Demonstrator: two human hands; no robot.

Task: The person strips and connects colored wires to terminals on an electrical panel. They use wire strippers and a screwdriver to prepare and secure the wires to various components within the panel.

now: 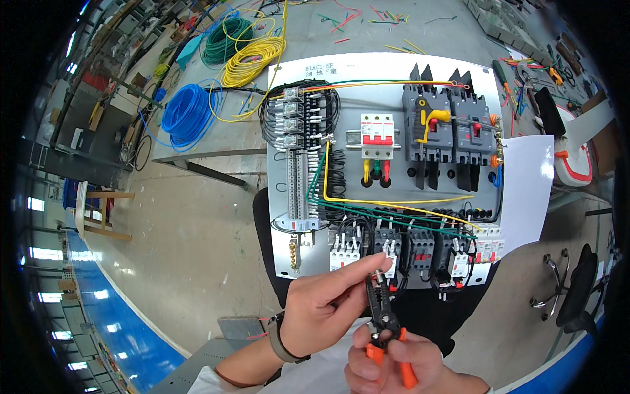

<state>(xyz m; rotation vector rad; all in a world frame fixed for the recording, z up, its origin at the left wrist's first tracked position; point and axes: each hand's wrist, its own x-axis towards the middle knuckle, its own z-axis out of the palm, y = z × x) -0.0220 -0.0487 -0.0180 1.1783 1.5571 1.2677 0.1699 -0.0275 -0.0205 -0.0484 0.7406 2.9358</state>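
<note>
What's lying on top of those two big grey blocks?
A yellow-handled tool: its handle rests on the left block, its thin metal shaft crosses the right block. Wires cross near the far ends. Whatever the handle covers can't be seen.

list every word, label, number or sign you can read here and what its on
I won't copy the wording; markings stand here:
White rectangular panel: dark print near its upper left corner, legible.
White three-pole breaker with red switches: small red print, blurred.
Two grey box-shaped breakers: any print too small to read.
Black wire strippers with orange handles: no readable marking.
</note>
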